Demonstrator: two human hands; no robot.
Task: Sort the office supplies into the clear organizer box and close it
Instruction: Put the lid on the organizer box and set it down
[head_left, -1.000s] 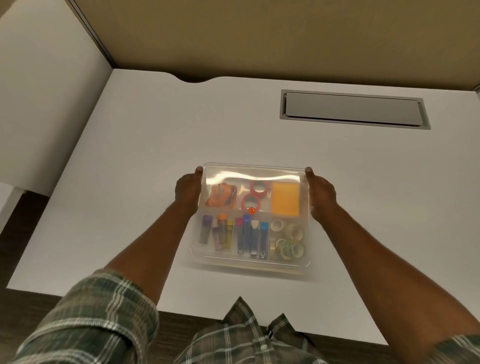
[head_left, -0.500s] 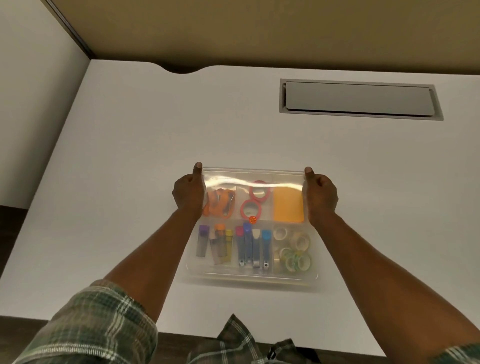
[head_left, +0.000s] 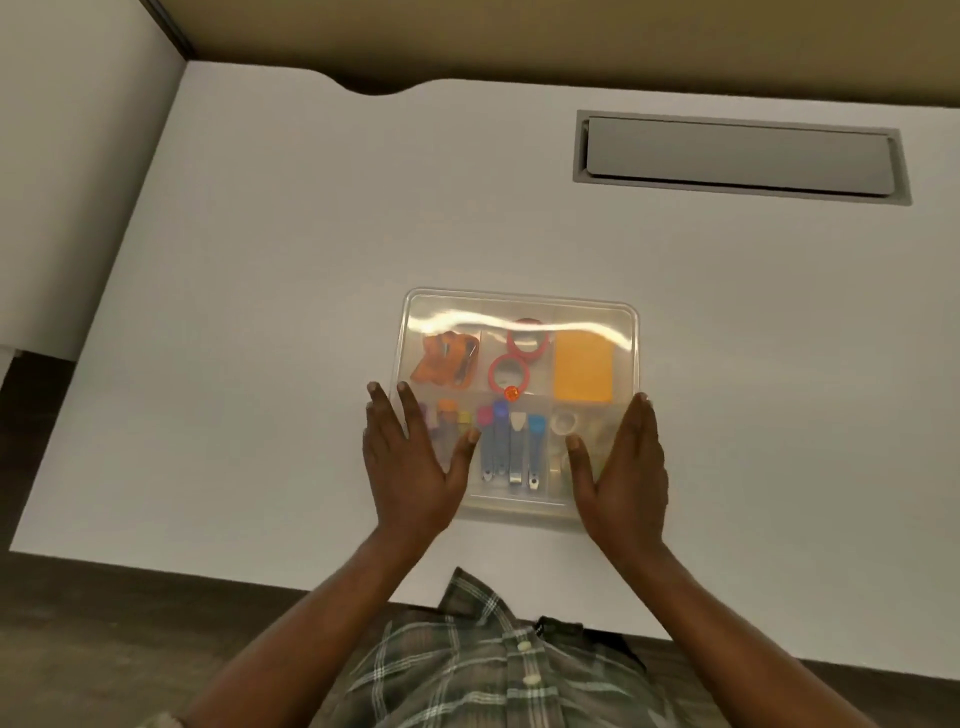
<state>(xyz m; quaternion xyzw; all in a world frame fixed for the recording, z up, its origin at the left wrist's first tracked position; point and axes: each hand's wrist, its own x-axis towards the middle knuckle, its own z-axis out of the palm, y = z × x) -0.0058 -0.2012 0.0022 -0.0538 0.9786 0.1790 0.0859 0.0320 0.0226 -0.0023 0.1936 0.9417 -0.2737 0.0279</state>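
The clear organizer box (head_left: 519, 304) lies on the white desk with its transparent lid on. Through the lid I see orange clips (head_left: 444, 358), two pink tape rings (head_left: 511, 371), an orange sticky pad (head_left: 583, 371), several nail clippers (head_left: 511, 447), small coloured tubes and pale tape rolls. My left hand (head_left: 410, 462) lies flat over the box's near left corner with fingers spread. My right hand (head_left: 623, 467) lies flat over the near right corner. Neither hand grips anything.
The white desk (head_left: 260, 312) reaches to a tan partition at the back. A grey cable hatch (head_left: 737, 156) is set into the desk at the far right. The desk's near edge runs just behind my wrists, above a dark floor.
Both hands let go of the box's far side edges and came back to its near corners, now flat with fingers spread. The box itself stays on the desk.
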